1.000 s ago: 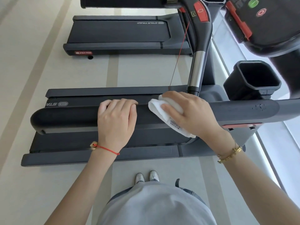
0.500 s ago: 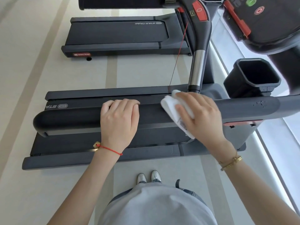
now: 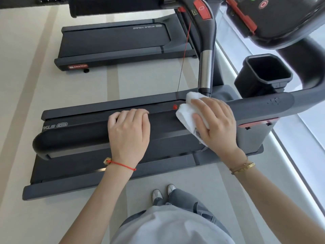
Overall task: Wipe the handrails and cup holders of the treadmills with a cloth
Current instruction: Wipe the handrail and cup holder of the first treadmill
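Note:
A long dark handrail (image 3: 75,138) of the near treadmill runs across the view from left to right. My left hand (image 3: 129,134) rests on top of it near the middle, fingers curled over its far edge. My right hand (image 3: 215,125) presses a folded white cloth (image 3: 184,111) onto the rail further right, fingers wrapped over the cloth. A black cup holder (image 3: 263,74) stands open and empty beyond the rail at the right. Part of the cloth is hidden under my right hand.
A chrome and black upright (image 3: 205,71) rises just behind the cloth, with a red safety cord (image 3: 183,55) and clip hanging beside it. The console (image 3: 274,18) is at the top right. A second treadmill (image 3: 114,43) lies beyond. My feet stand on the pale floor (image 3: 21,85).
My right hand has slid the cloth to the right along the handrail, toward the upright. My left hand has stayed in its place on the rail.

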Tool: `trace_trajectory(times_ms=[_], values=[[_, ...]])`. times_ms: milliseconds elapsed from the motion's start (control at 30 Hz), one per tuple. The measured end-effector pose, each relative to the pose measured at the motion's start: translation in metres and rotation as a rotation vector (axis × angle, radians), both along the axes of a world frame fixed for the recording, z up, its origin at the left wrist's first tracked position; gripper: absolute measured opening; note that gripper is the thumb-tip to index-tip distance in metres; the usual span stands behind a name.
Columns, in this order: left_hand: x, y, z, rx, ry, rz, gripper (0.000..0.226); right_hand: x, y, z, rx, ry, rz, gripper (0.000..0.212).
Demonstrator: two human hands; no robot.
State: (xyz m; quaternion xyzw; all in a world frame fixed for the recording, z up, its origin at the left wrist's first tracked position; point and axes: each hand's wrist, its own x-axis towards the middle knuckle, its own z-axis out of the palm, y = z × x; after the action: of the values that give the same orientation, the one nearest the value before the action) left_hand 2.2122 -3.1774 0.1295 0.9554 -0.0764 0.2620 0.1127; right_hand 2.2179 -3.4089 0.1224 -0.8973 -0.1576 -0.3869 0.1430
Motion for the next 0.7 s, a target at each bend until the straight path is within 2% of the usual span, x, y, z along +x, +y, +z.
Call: trace_trajectory(times_ms=[100, 200, 367, 700], values=[[-0.001, -0.003, 0.002, -0.010, 0.038, 0.006, 0.033, -0.002, 0.031, -0.005, 0.086, -0.025, -0.132, 0.024], [-0.001, -0.005, 0.006, -0.026, 0.071, 0.012, 0.030, -0.006, 0.047, -0.008, 0.032, -0.008, 0.011, 0.029], [0.001, -0.031, 0.015, -0.085, 0.080, -0.014, 0.025, 0.003, 0.010, 0.002, -0.115, -0.020, 0.169, 0.032], [0.013, -0.138, 0.016, -0.245, 0.134, -0.160, 0.029, 0.009, -0.075, 0.001, -0.057, 0.019, 0.192, 0.031]])
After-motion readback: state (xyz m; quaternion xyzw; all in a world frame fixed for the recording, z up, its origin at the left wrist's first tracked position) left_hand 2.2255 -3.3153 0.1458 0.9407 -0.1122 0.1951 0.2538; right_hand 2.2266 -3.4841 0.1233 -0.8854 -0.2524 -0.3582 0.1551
